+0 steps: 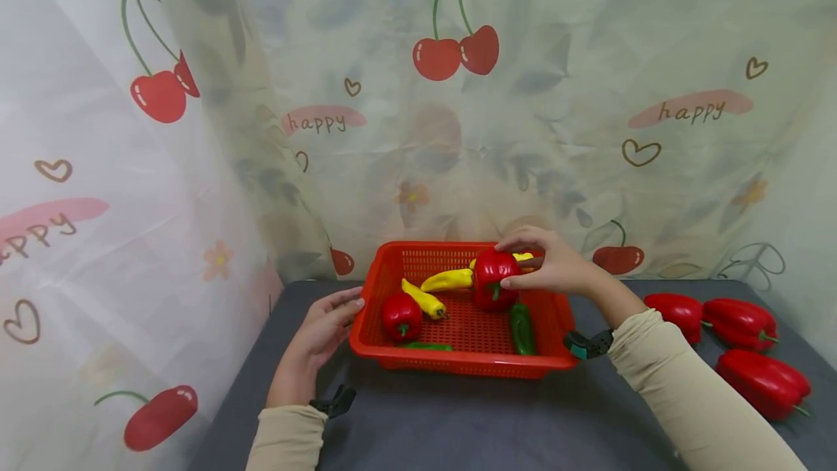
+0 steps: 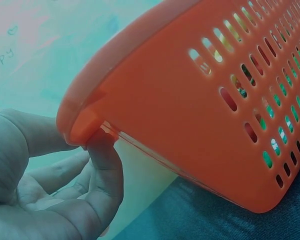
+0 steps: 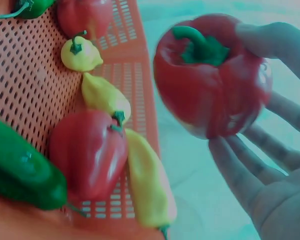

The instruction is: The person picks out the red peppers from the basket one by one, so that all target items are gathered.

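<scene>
My right hand (image 1: pixel 552 264) grips a red bell pepper (image 3: pixel 210 82) by its sides, above the right half of an orange-red plastic basket (image 1: pixel 458 362). Thumb and finger of my left hand (image 2: pixel 65 170) pinch the basket's rim at its left end. Inside the basket lie a red bell pepper (image 1: pixel 402 317) at the left, several yellow peppers (image 1: pixel 449 280) and a green pepper (image 1: pixel 522 329) at the right. Another green one (image 1: pixel 425 347) shows partly behind the front wall. A further red bell pepper (image 3: pixel 88 155) in the basket is mostly hidden by the held one in the head view.
On the grey tabletop (image 1: pixel 418 420), three red bell peppers (image 1: pixel 763 384) lie to the right, beside my right forearm. A printed curtain (image 1: pixel 392 195) hangs close behind the basket and along the left side. A black wrist strap (image 1: pixel 588 344) sits on each wrist.
</scene>
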